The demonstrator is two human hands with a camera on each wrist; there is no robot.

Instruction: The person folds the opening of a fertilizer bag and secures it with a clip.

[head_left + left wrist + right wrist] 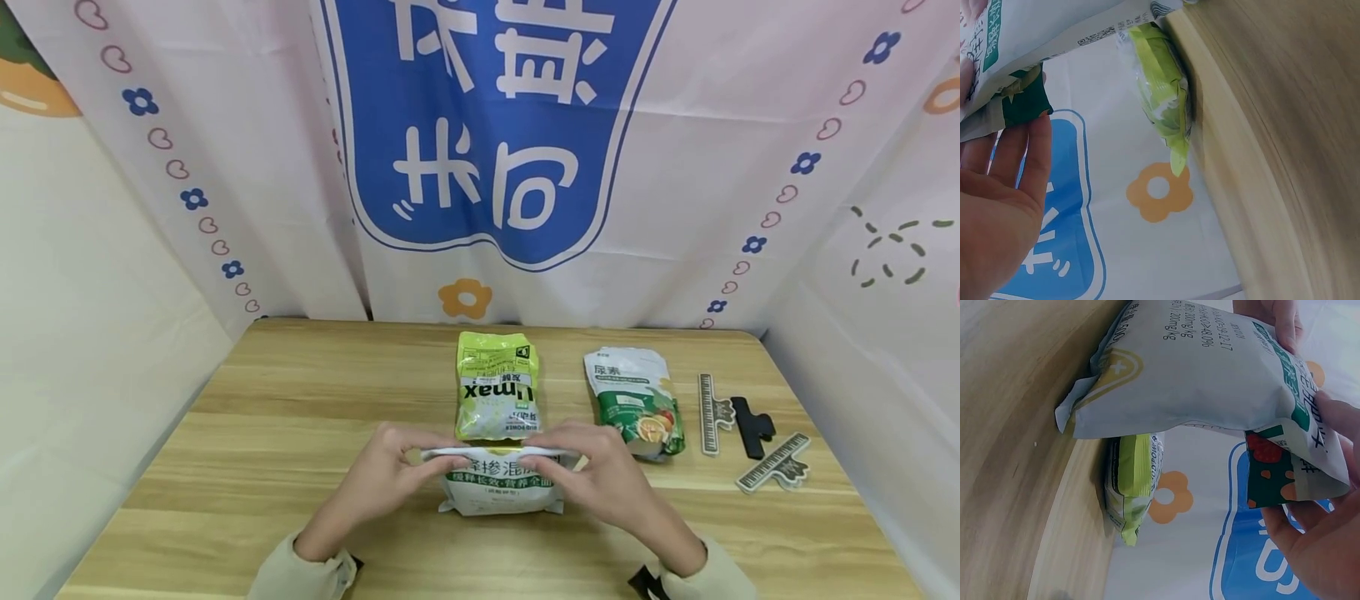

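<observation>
White bag (502,497): between person and lime pouch (498,392), base contact with table (300,417) hard to tell
Left hand (386,473): pinching folded top (483,452)
Right hand (600,475): pinching it too
Crease: best kept level, pressed evenly

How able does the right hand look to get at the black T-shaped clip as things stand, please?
Probably not while the right hand pinches the upper edge of the white printed plastic bag; if freed, likely yes, as the black T-shaped clip lies uncovered on the wood-grained table.
</observation>
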